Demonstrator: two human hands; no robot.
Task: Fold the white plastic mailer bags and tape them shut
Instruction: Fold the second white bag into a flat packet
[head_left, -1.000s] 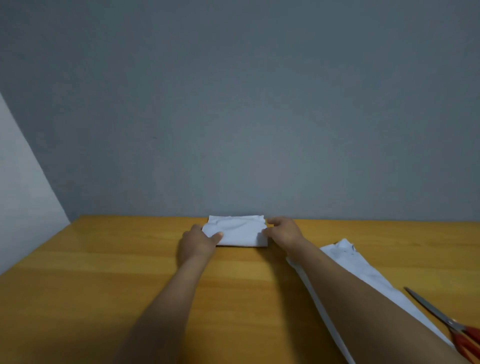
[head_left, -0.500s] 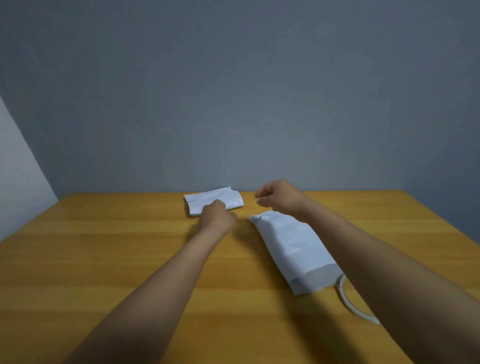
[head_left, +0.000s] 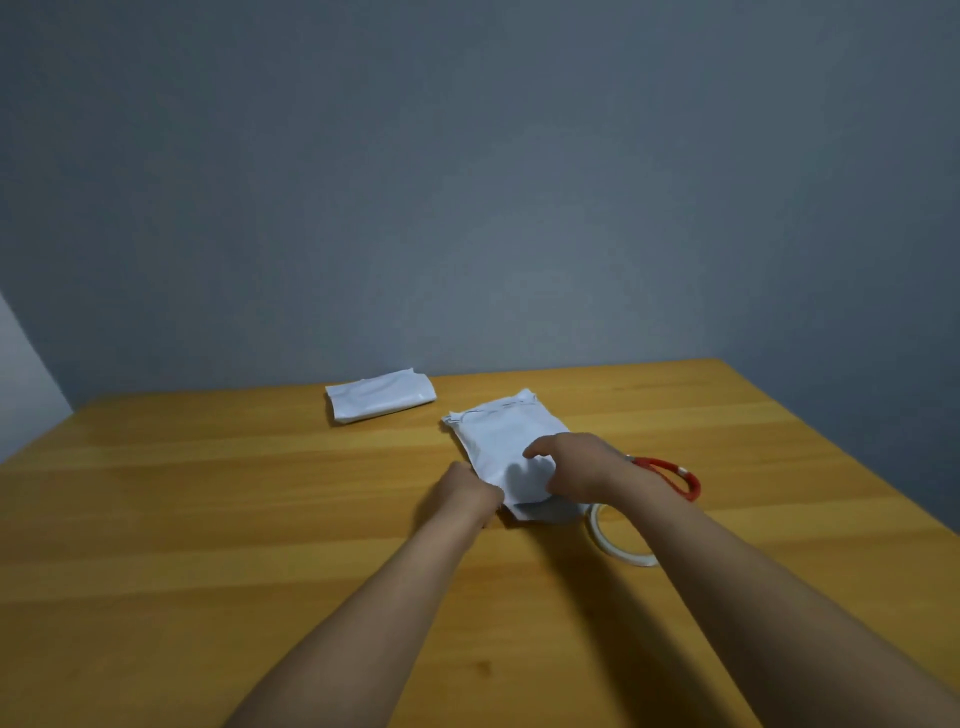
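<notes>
One folded mailer bag (head_left: 382, 401) lies at the far side of the desk (head_left: 208, 519), close to the grey wall, doubled into a short packet; whether tape holds it cannot be made out from here. The second mailer bag (head_left: 501, 428) lies full length nearer the person, well apart from the first, its far end flat on the wood and its near end under both hands. The right hand (head_left: 576, 467) arches over that near end with its fingers curled down onto the plastic and one finger stretched out across the white surface, so it appears to be gathering the end up. The left hand (head_left: 467, 493) meets the bag's near left edge, but its fingers are tucked under the back of the hand and it cannot be told whether they pinch the edge or only rest against it. A roll of tape (head_left: 602, 538) lies just beside the bag's near right corner, partly under the right forearm, and the red handle of a pair of scissors (head_left: 675, 475) shows beyond the right wrist. The step in hand looks like the start of folding this second bag. The next move probably calls for lifting the near end, carrying it over toward the far end with edges squared, and pressing the crease flat before reaching for the tape.
</notes>
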